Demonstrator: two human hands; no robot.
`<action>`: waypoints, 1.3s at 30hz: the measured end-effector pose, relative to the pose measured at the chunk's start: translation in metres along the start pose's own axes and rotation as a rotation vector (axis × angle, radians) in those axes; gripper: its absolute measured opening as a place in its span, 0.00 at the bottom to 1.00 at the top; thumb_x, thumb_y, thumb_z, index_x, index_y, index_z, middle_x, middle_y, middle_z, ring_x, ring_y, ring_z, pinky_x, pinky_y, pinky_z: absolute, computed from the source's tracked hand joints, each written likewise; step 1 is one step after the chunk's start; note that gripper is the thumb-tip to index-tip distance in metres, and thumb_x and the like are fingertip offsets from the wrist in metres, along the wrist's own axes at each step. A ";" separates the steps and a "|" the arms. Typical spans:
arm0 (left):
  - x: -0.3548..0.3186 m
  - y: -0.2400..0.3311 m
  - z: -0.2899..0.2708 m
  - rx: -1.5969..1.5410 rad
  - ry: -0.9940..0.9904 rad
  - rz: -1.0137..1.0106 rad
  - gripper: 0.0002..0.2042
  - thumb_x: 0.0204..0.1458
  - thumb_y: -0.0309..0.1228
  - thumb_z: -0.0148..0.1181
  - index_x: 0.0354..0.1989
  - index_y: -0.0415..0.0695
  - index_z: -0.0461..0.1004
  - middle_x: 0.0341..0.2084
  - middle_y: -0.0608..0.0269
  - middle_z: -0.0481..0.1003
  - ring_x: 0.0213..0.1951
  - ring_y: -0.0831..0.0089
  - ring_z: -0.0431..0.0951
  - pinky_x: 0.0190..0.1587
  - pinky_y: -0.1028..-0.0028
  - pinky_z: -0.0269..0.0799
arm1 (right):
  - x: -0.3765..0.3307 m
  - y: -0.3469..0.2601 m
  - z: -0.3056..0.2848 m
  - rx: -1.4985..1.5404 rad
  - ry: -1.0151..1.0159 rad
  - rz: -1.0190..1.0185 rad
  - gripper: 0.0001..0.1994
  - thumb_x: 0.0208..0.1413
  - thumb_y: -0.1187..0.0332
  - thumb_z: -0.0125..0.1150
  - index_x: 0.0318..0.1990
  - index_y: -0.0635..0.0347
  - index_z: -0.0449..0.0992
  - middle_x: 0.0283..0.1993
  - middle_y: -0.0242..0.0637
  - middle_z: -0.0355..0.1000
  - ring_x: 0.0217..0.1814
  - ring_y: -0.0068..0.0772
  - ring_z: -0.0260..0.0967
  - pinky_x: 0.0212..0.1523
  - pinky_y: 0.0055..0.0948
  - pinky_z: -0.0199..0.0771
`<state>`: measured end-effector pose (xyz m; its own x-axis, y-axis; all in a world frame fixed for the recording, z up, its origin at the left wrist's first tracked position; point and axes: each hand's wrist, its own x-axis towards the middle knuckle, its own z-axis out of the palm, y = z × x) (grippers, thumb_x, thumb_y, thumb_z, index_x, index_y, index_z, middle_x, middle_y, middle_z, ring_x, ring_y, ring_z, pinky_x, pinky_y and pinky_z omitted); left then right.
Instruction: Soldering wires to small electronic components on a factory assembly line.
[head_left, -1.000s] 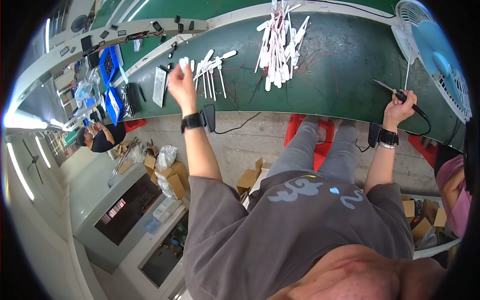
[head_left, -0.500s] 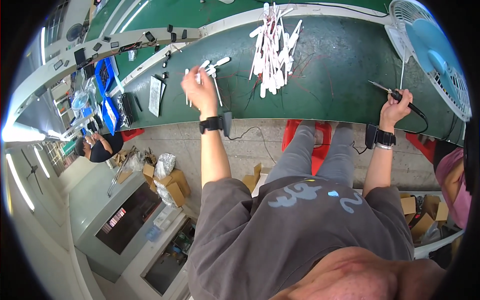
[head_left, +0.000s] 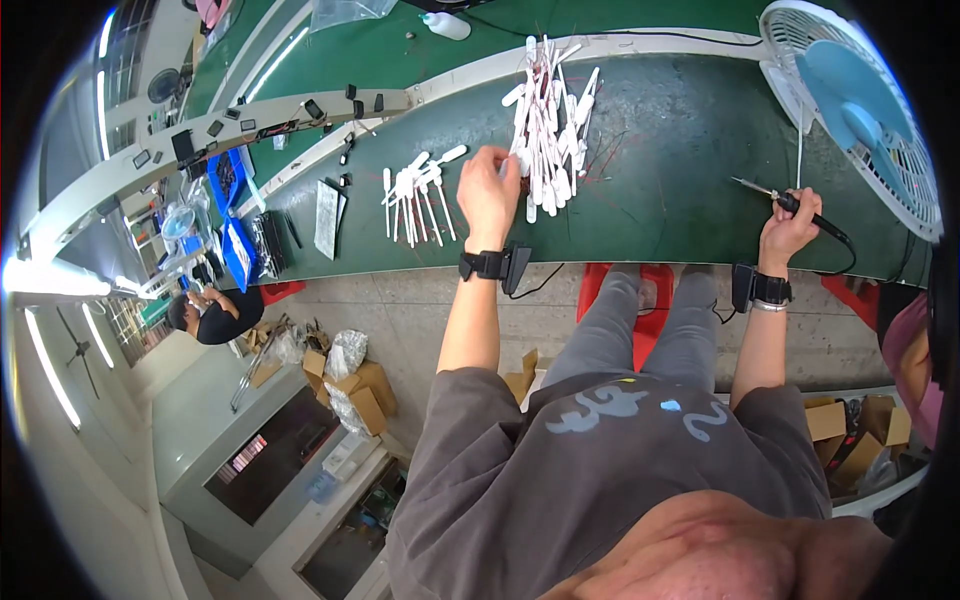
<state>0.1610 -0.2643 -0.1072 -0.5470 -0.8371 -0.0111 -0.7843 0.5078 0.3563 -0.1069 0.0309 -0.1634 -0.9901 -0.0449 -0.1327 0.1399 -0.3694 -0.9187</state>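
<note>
My left hand (head_left: pixel 488 200) is at the left edge of a pile of white sticks (head_left: pixel 550 130) with wide flat ends and thin wires. Its fingers are bent toward the thumb; whatever lies between them is too small to make out. Further left, a smaller group of the same white sticks (head_left: pixel 415 195) lies roughly side by side. In my right hand (head_left: pixel 788 240) is a soldering iron (head_left: pixel 788 202), held closed in the fingers. The iron's metal tip points left above the green table (head_left: pixel 690 220), and its black cord curves off to the right.
A white and blue fan (head_left: pixel 850 110) stands at the right end. On the left lie a flat grey metal piece (head_left: pixel 327 220), blue bins (head_left: pixel 238 250) and small black parts (head_left: pixel 345 152). Another person (head_left: pixel 225 318) sits at far left; a pink sleeve (head_left: pixel 910 350) shows at right.
My left hand has moved right, from the small group of sticks to the large pile. My right hand still holds the soldering iron in about the same place. The view has shifted slightly.
</note>
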 end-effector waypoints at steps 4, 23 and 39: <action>-0.015 -0.012 -0.022 -0.220 -0.040 -0.209 0.09 0.53 0.34 0.59 0.33 0.40 0.75 0.30 0.60 0.77 0.31 0.71 0.76 0.31 0.74 0.69 | 0.003 0.000 -0.008 -0.017 -0.013 -0.007 0.12 0.62 0.68 0.50 0.25 0.56 0.61 0.20 0.29 0.58 0.16 0.15 0.49 0.17 0.18 0.50; -0.090 0.175 0.077 -1.762 -0.570 -0.918 0.11 0.59 0.31 0.55 0.45 0.38 0.71 0.39 0.57 0.75 0.35 0.71 0.78 0.44 0.74 0.77 | 0.005 0.002 -0.013 0.034 -0.016 -0.022 0.11 0.58 0.69 0.55 0.24 0.58 0.65 0.19 0.27 0.62 0.16 0.14 0.51 0.17 0.18 0.51; -0.049 0.165 0.114 -0.330 -0.004 0.664 0.12 0.42 0.30 0.68 0.37 0.48 0.80 0.34 0.68 0.74 0.41 0.65 0.69 0.47 0.64 0.61 | -0.001 0.006 -0.012 -0.338 -0.048 -0.116 0.15 0.58 0.65 0.55 0.20 0.58 0.64 0.19 0.23 0.63 0.19 0.12 0.53 0.20 0.18 0.52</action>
<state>0.0252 -0.1161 -0.1539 -0.8770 -0.3741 0.3015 -0.1599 0.8190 0.5511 -0.1045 0.0403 -0.1731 -0.9977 -0.0674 -0.0100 0.0133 -0.0475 -0.9988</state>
